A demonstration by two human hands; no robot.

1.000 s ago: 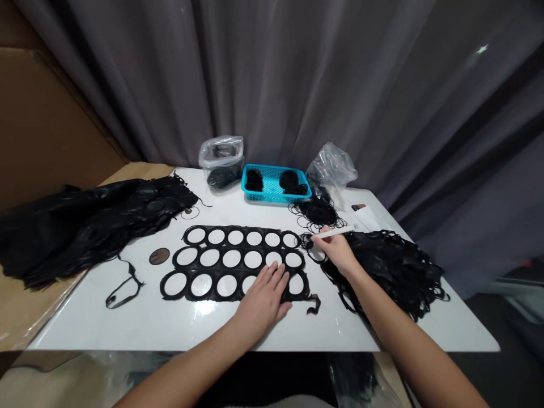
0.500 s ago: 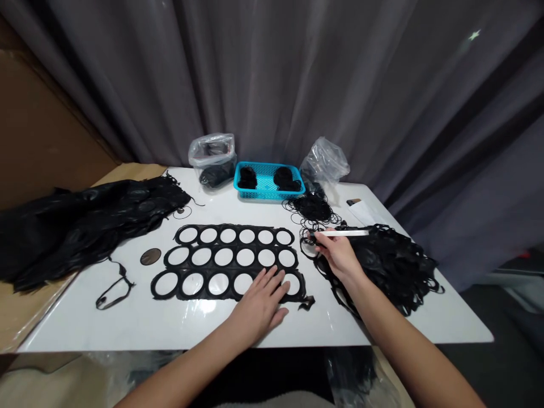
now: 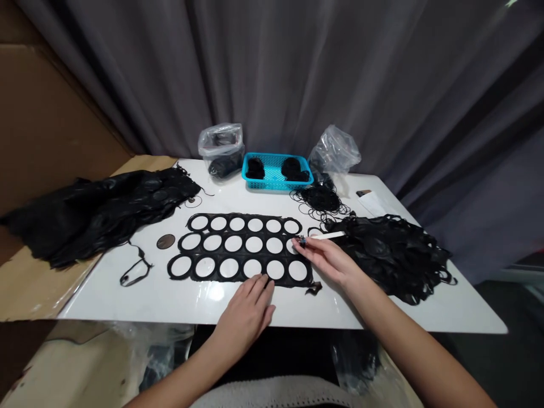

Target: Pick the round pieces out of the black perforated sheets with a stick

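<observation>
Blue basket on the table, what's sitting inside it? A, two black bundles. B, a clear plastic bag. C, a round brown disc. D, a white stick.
A. The blue plastic basket holds two black bundles, one toward each end.

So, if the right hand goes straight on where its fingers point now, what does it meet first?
Probably the black sheet with round holes, at the end of its middle row: the fingers of the right hand seem at that edge, but depth is unclear.
</observation>
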